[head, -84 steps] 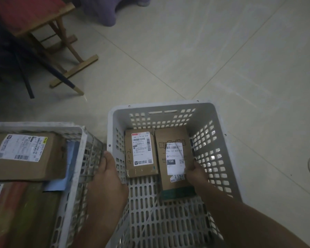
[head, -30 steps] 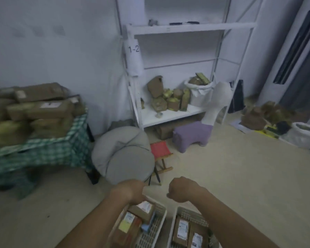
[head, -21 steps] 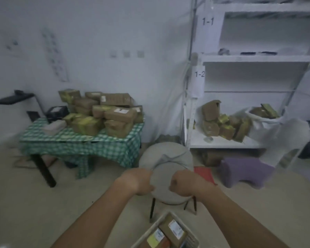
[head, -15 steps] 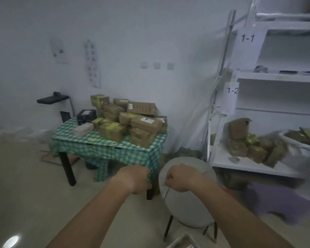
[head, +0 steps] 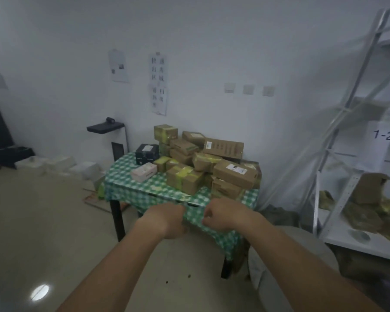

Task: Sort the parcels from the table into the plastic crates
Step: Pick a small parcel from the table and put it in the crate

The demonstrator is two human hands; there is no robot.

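A green-and-white checked cloth (head: 131,176) covers the worktop, which stands on black legs (head: 117,218). The piled cardboard parcels (head: 233,173) are brown, several bound in yellow-green tape, some with white labels. At their nine o'clock sit a black box (head: 147,153) and a pale pink-white box (head: 144,172). The wall (head: 212,41) is white, the tiled floor (head: 43,221) beige, the metal shelf rack (head: 338,136) at three o'clock white.

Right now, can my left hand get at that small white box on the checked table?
Probably not yet. The left hand is curled loosely in front of the table, short of the white box. Nothing blocks the box's near side, so stepping closer should do.
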